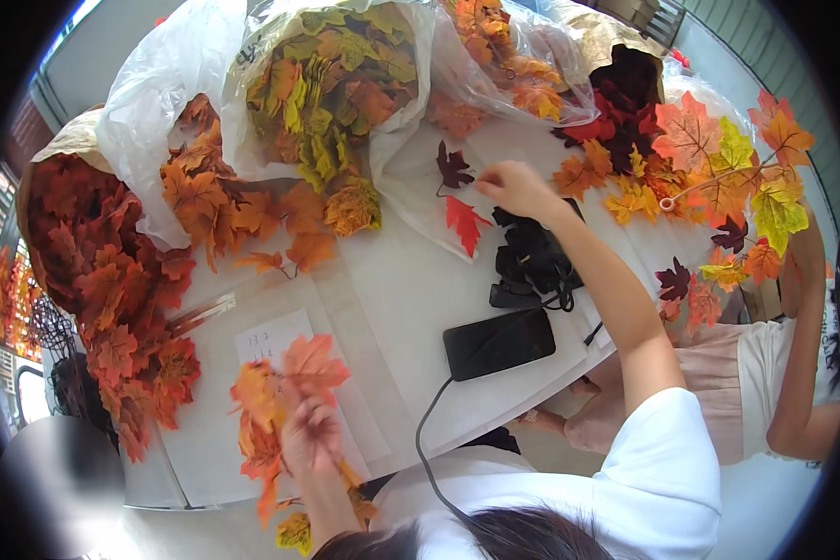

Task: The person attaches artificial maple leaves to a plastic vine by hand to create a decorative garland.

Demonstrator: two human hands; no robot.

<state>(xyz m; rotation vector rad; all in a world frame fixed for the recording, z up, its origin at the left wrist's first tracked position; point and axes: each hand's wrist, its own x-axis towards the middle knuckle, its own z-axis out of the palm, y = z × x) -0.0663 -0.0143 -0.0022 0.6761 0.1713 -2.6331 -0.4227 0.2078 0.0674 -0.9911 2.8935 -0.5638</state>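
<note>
My left hand [310, 434], at the table's near edge, is closed around a bunch of orange artificial maple leaves [261, 420], with yellow ones hanging below. Reaching across the table, my right hand [518, 189] has its fingers pinched together beside a dark purple maple leaf [455, 166] and a red maple leaf [465, 224]. Whether a thin stem lies between those fingertips is hidden. Under the right wrist sits a heap of black straps and cables [532, 252]. Closer to me lies a black phone-like device [499, 343] with a cable.
Plastic bags stand along the far side, one holding yellow-green leaves [345, 84]. Red leaves [112, 271] spill from a paper bag at left. A handwritten paper [275, 336] lies near my left hand. At right, another person's arm [803, 317] is beside a mixed leaf garland [733, 177].
</note>
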